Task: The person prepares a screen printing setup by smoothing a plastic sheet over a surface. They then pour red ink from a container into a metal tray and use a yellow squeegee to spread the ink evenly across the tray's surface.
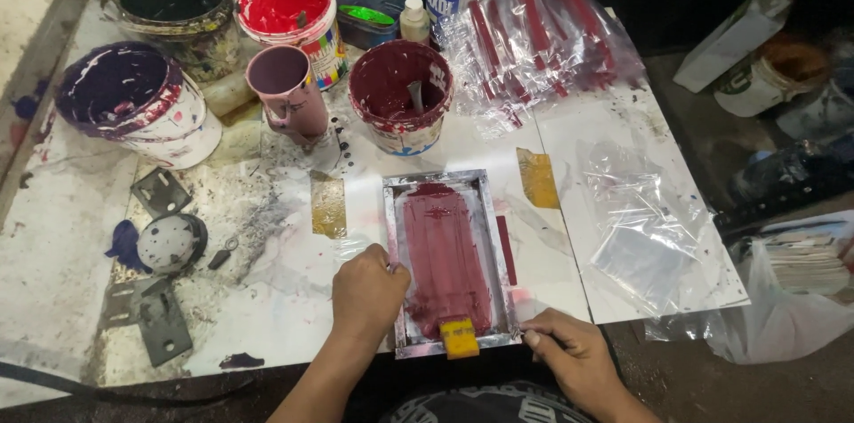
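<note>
A small metal-framed printing screen (449, 263) lies flat in the lower middle of the frame, its mesh covered with dark red ink. A small yellow squeegee (459, 338) rests on the screen's near edge, and no hand holds it. The left hand (369, 291) is closed over the left rail of the frame and seems to press it down, probably so that the screen does not slide. The right hand (569, 354) rests at the lower right corner with the fingers bent, touching the frame's edge; it steadies that side.

Just above the screen stands an open pot of dark red ink (400, 96), near enough for refilling. More pots (289, 9) of red, purple and dark colours stand in the upper left. Clear plastic bags (534, 32) with red prints lie in the upper middle, and an empty clear bag (636, 227) lies to the right.

The white table (62, 245) is stained with paint, and the floor around it is dark.
</note>
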